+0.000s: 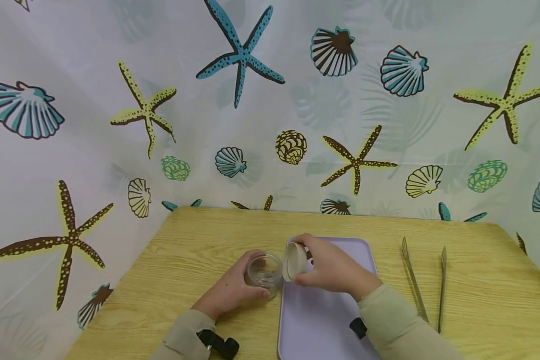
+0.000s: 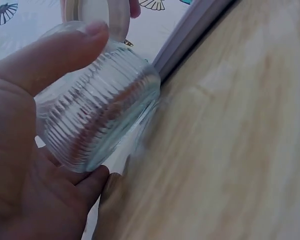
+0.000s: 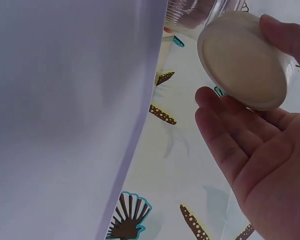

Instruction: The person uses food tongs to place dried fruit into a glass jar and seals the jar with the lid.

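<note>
My left hand [image 1: 236, 290] grips a clear, ribbed glass jar [image 2: 102, 100], thumb on one side and fingers on the other. The jar's mouth is uncovered in the head view; whether its base touches the table cannot be told. My right hand [image 1: 330, 265] holds a round cream lid [image 1: 294, 262] on edge, just right of the jar, over the left edge of the lavender tray [image 1: 317, 320]. The lid's inner side faces the jar. Its smooth outer face shows in the right wrist view, with the thumb on its rim and the fingers beneath.
Metal tongs [image 1: 414, 280] with spread arms lie right of the tray, their lower end hidden by the right sleeve. A wood-grain table [image 1: 162, 280] lies under everything. Behind it hangs a curtain [image 1: 261, 120] printed with starfish and shells.
</note>
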Demonstrator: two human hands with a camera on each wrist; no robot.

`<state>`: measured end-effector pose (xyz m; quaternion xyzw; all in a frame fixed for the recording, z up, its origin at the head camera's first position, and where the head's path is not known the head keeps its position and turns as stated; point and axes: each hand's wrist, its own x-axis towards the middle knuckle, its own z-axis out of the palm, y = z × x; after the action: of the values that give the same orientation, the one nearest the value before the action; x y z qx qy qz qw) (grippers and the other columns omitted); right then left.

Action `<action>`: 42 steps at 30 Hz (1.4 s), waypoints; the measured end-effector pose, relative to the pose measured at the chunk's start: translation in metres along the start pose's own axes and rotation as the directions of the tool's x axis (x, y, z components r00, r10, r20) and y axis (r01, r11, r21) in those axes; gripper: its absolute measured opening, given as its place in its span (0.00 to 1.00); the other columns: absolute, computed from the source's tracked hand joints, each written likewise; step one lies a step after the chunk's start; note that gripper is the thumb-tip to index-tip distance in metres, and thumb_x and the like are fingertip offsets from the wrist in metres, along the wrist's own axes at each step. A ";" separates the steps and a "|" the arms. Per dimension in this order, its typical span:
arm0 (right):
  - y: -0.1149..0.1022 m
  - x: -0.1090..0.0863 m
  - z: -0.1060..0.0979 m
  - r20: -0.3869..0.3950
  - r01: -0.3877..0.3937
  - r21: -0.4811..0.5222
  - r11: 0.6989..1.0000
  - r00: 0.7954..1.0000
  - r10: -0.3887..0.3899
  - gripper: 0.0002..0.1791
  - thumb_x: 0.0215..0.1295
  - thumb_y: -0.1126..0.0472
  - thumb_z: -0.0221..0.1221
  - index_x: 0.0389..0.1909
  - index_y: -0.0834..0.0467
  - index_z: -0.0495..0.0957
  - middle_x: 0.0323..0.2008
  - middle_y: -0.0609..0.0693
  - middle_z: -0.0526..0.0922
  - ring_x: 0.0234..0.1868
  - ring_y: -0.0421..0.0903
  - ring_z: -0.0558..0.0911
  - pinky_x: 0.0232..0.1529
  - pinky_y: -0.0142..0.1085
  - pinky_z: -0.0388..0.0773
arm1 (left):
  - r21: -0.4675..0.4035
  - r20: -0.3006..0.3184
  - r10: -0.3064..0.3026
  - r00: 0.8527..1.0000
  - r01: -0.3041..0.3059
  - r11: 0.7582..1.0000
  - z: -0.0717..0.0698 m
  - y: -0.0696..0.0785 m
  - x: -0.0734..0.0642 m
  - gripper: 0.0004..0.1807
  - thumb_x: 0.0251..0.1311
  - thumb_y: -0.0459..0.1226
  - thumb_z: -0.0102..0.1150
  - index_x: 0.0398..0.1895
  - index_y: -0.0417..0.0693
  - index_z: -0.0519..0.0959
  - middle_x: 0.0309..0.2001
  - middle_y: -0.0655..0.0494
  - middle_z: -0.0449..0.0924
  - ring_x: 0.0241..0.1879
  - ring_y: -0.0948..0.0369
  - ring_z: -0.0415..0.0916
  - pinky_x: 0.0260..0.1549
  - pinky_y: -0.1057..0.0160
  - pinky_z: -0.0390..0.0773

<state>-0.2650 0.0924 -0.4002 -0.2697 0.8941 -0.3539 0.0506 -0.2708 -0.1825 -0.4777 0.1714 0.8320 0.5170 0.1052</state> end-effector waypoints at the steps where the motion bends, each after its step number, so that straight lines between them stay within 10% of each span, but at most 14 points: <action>1: -0.001 0.000 0.001 0.003 0.005 0.011 1.000 1.000 -0.005 0.45 0.54 0.54 0.75 0.71 0.57 0.66 0.56 0.46 0.78 0.52 0.43 0.80 0.48 0.40 0.78 | 0.000 -0.007 0.000 1.000 0.000 1.000 0.000 0.000 0.000 0.52 0.46 0.50 0.82 0.74 0.61 0.62 0.67 0.54 0.70 0.67 0.53 0.66 0.66 0.42 0.63; 16: -0.017 0.017 0.026 0.006 0.131 -0.110 0.985 0.991 -0.132 0.44 0.59 0.52 0.70 0.75 0.50 0.63 0.66 0.45 0.68 0.56 0.42 0.78 0.48 0.36 0.79 | -0.012 -0.022 -0.008 1.000 0.008 1.000 0.003 0.005 -0.002 0.53 0.46 0.46 0.81 0.75 0.62 0.61 0.67 0.53 0.64 0.64 0.52 0.67 0.61 0.45 0.68; 34: -0.021 0.028 0.029 0.143 0.333 -0.339 0.880 0.943 -0.301 0.41 0.59 0.56 0.71 0.74 0.43 0.68 0.70 0.48 0.67 0.64 0.48 0.72 0.56 0.42 0.76 | -0.031 0.043 -0.047 0.998 0.048 0.998 0.004 0.010 -0.002 0.58 0.47 0.52 0.80 0.77 0.55 0.53 0.67 0.47 0.62 0.62 0.49 0.68 0.61 0.44 0.68; 42: -0.023 0.028 0.029 0.136 0.216 -0.311 0.926 0.974 -0.182 0.42 0.59 0.51 0.71 0.75 0.37 0.65 0.65 0.46 0.71 0.56 0.44 0.75 0.51 0.40 0.78 | -0.066 0.030 -0.031 0.999 0.033 0.997 0.005 0.012 -0.003 0.58 0.49 0.48 0.80 0.78 0.54 0.52 0.67 0.47 0.62 0.60 0.49 0.69 0.58 0.47 0.71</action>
<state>-0.2706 0.0464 -0.4040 -0.3818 0.9041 -0.1911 0.0162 -0.2638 -0.1745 -0.4695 0.1619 0.8154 0.5400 0.1313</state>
